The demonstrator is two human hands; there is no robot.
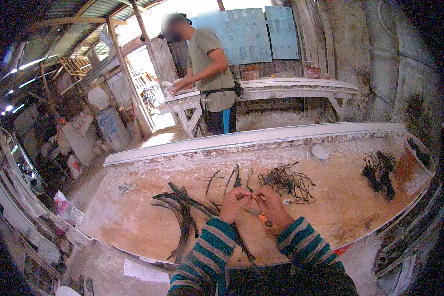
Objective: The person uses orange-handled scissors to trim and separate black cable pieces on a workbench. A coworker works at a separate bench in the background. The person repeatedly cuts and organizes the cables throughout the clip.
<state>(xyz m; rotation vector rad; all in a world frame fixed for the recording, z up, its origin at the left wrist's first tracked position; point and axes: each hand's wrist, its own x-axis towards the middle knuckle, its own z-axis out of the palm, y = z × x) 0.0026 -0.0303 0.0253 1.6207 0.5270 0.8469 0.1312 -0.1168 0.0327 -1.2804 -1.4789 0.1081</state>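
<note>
My left hand and my right hand meet over the wooden table. Their fingertips are pinched close together, and what lies between them is too small to make out. Beneath my right hand lies an orange-handled tool, partly covered, its kind unclear. Long dark flexible strips are spread to the left of my left hand, and some pass under that wrist. Just beyond my right hand sits a loose tangle of thin black cords.
At the table's right end, black bundles lie beside a stained bucket with dark material inside. A small whitish lump rests near the raised far edge. Beyond, a person stands working at another bench.
</note>
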